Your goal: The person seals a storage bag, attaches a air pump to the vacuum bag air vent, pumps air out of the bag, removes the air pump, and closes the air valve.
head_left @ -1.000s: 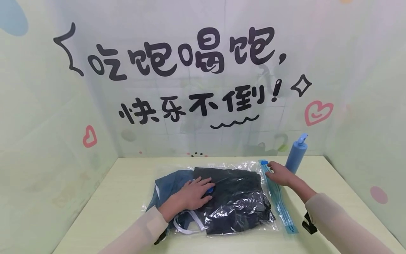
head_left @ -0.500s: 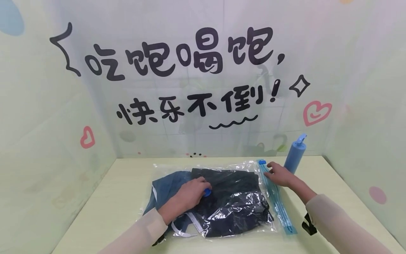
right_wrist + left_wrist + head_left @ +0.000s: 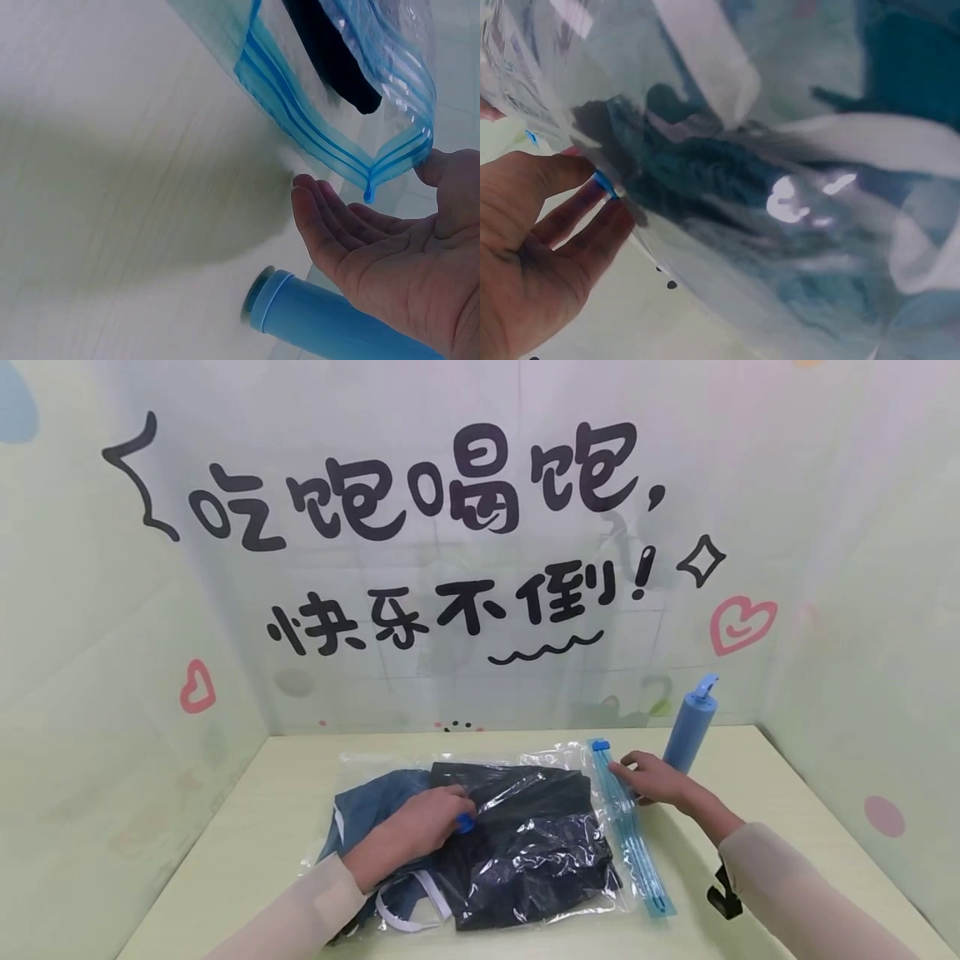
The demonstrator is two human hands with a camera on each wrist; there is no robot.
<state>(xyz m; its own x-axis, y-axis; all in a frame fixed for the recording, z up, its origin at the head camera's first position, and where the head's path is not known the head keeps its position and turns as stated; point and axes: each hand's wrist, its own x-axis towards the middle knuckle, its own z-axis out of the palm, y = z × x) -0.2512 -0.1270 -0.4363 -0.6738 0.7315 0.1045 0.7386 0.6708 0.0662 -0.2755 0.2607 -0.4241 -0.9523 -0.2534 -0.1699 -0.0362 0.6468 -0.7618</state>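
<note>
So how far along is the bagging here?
Clothes are already inside the clear bag. The left hand grips the blue valve; the right hand touches the zip strip, which gapes in the right-wrist view. The pump stands unused.

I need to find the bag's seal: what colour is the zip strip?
Blue, on the zip strip along the bag's right edge; the head view shows it best.

A pale wooden table [image 3: 247, 827] is seen bearing a clear bag [image 3: 540, 852] of dark clothes, with a blue pump [image 3: 688, 731] stood upright beside it.
</note>
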